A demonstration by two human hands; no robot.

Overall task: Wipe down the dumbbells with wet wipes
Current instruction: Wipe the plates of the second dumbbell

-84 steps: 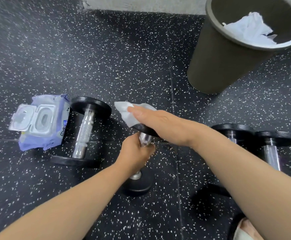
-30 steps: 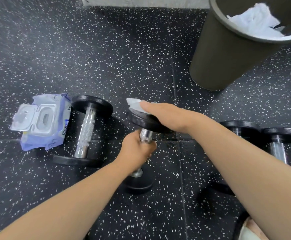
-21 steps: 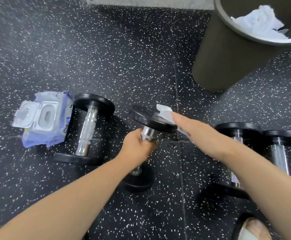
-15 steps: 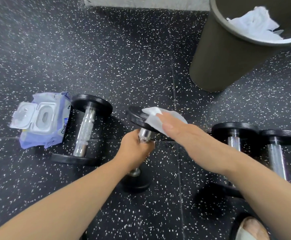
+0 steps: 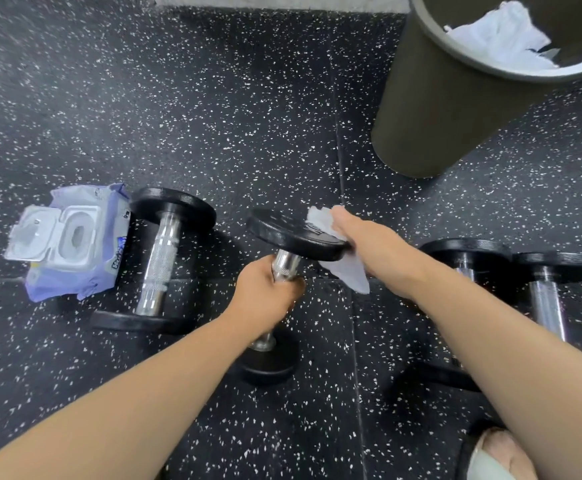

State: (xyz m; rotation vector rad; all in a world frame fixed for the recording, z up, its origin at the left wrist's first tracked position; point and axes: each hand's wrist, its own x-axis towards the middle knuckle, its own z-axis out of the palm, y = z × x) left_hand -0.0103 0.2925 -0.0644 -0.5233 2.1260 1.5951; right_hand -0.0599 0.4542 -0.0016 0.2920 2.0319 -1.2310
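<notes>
A black dumbbell (image 5: 282, 233) with a chrome handle stands tilted on its lower plate on the speckled floor. My left hand (image 5: 265, 296) is wrapped around its handle just under the upper plate. My right hand (image 5: 369, 244) presses a white wet wipe (image 5: 346, 271) against the right rim of the upper plate; the wipe shows above and hangs below the fingers. A second dumbbell (image 5: 159, 261) lies on the floor to the left. Two more dumbbells (image 5: 466, 254) (image 5: 545, 292) lie on the right, partly hidden by my right forearm.
An open pack of wet wipes (image 5: 71, 244) lies left of the lying dumbbell. A dark round bin (image 5: 431, 109) with crumpled white wipes inside stands at the top right. A foot in a sandal (image 5: 490, 455) shows at the bottom right.
My right hand has slid the wipe from the top of the upper plate to its right rim. My left hand has kept its grip on the handle.
</notes>
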